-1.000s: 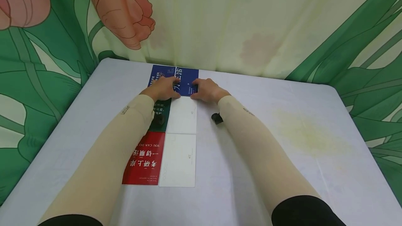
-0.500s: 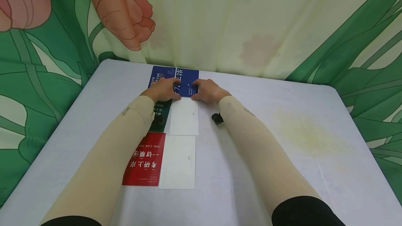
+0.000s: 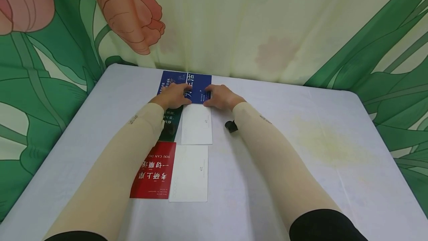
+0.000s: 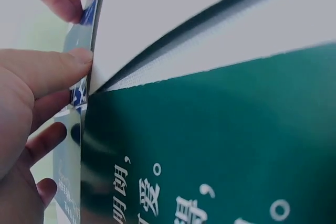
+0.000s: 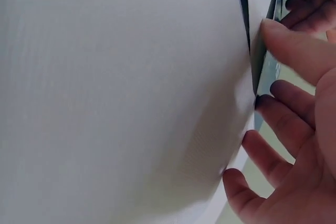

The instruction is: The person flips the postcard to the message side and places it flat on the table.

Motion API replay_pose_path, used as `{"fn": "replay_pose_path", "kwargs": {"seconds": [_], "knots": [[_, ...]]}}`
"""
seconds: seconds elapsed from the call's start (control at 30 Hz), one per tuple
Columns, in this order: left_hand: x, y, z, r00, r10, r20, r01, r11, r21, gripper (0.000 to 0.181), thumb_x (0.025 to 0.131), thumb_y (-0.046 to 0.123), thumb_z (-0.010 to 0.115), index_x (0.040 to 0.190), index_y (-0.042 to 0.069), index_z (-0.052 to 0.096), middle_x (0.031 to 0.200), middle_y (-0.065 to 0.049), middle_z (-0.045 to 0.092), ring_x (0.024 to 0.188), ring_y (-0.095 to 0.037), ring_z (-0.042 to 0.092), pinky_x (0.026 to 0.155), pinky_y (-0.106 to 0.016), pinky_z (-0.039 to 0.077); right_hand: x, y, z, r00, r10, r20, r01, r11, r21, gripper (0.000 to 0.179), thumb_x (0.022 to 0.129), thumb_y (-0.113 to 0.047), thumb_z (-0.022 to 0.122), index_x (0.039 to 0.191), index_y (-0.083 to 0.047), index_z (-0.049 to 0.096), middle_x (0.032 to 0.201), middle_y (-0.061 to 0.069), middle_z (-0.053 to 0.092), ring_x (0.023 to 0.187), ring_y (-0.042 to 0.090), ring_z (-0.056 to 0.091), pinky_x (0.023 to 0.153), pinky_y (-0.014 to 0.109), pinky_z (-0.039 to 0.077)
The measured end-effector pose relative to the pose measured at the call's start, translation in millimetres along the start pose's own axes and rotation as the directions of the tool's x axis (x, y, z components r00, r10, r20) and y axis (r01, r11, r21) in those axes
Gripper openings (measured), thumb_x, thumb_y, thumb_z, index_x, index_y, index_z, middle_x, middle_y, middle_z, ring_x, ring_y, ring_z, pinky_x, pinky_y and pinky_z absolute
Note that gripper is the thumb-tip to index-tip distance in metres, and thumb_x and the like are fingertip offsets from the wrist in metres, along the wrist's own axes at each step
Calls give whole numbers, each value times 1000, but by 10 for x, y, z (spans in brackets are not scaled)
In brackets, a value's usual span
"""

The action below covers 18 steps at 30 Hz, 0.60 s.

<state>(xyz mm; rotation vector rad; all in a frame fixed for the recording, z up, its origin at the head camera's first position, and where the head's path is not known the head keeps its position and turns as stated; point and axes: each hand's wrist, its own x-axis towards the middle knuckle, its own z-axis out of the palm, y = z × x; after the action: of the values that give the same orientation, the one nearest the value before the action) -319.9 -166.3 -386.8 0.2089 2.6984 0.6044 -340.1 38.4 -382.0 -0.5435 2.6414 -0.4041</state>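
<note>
In the head view my left hand [image 3: 174,95] lies over the line between two blue postcards at the table's back edge. Its index finger touches the right blue postcard [image 3: 200,81], and its thumb rests at that postcard's near edge. My right hand [image 3: 220,96] touches the same postcard from the right, thumb also at the near edge. The left blue postcard [image 3: 174,75] is partly covered by my left hand. Just below the thumbs lies a white-backed postcard [image 3: 196,125]. The left wrist view shows my left thumb [image 4: 60,69] against the postcard edges, beside a green postcard [image 4: 210,129].
A red postcard [image 3: 157,174] and another white-backed postcard [image 3: 188,174] lie nearer, side by side. My left sleeve covers part of the green and red ones. Below my right wrist is a small black device [image 3: 230,126]. A flower-print curtain [image 3: 234,29] hangs behind the white tablecloth [image 3: 294,159].
The white-backed postcard below my thumbs has shifted slightly right and nearer, opening a gap beside the green one. Both hands have stayed almost still at the right blue postcard.
</note>
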Motion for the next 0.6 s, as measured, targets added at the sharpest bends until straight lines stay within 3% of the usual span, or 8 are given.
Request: {"fn": "replay_pose_path", "kwargs": {"seconds": [0.17,0.27,0.4,0.5,0.6], "knots": [[-10,-10,-23,999,0,33,1,1000,-28,66,98,35,61,157,21,36,159,-13,33,148,-42,17,113,-70,5,18,62,-26,999,-37,-24,37,999,10,55,100,-41,55,146,-13,49,146,8,51,136,24,42,115,39,29],[-25,-5,-17,1000,22,-1,-22,999,-44,63,97,30,61,155,18,40,156,-12,39,146,-39,22,113,-68,9,2,82,-40,998,-41,-53,44,997,70,51,102,-42,47,143,-12,52,142,7,55,133,24,45,113,39,32],[-35,-1,20,987,51,-153,-61,996,-59,47,99,18,56,146,12,52,145,-12,52,140,-37,32,110,-63,16,-45,73,-43,992,-54,-111,69,989,133,50,106,-44,36,140,-11,54,137,7,57,127,25,48,109,38,35],[-43,-3,42,961,40,-274,-73,991,-111,38,102,17,53,139,10,58,134,-13,61,135,-35,41,106,-60,21,-87,57,-45,983,-64,-171,96,978,185,53,107,-48,33,138,-11,54,129,7,59,119,24,51,104,38,38],[-47,2,46,931,28,-364,-100,978,-182,34,102,18,56,135,10,61,127,-13,65,129,-33,47,104,-57,24,-129,40,-54,975,-67,-213,120,962,245,54,103,-52,45,138,-12,53,124,6,60,113,23,53,99,37,41]]}}
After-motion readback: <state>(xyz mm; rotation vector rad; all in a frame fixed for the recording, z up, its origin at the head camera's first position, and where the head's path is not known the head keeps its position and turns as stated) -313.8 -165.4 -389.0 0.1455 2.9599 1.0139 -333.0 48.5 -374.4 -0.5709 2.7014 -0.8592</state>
